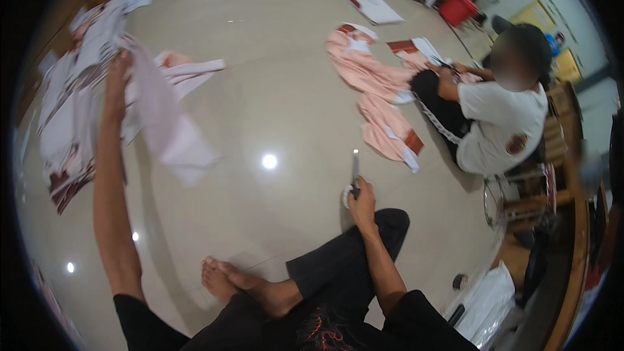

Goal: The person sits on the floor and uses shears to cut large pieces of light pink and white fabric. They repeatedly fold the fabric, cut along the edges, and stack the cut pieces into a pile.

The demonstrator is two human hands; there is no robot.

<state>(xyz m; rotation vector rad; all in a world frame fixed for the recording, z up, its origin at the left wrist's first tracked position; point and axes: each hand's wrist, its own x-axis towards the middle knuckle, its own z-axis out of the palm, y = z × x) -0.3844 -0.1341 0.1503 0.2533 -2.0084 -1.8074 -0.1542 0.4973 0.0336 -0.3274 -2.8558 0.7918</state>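
Observation:
Stretched out to the far left, my left hand [118,71] grips the top of a pale pink-white cloth [162,114], which hangs down blurred by motion. Just beside that hand lies a long stack of folded white and pinkish fabric [71,114], with dark red pieces at its near end. My right hand [364,203], above my right knee, is closed around the handle of a pair of scissors [355,168], blades pointing away from me. A small white round thing [347,196] shows against this hand; what it is I cannot tell.
A co-worker [504,104] sits on the floor at the right, cutting peach cloth with scissors. Peach garment pieces [374,81] and a folded white piece [370,5] lie on the tiles. Farther off are a red bucket [457,8], a dark tape roll [459,281] and clear plastic [491,305].

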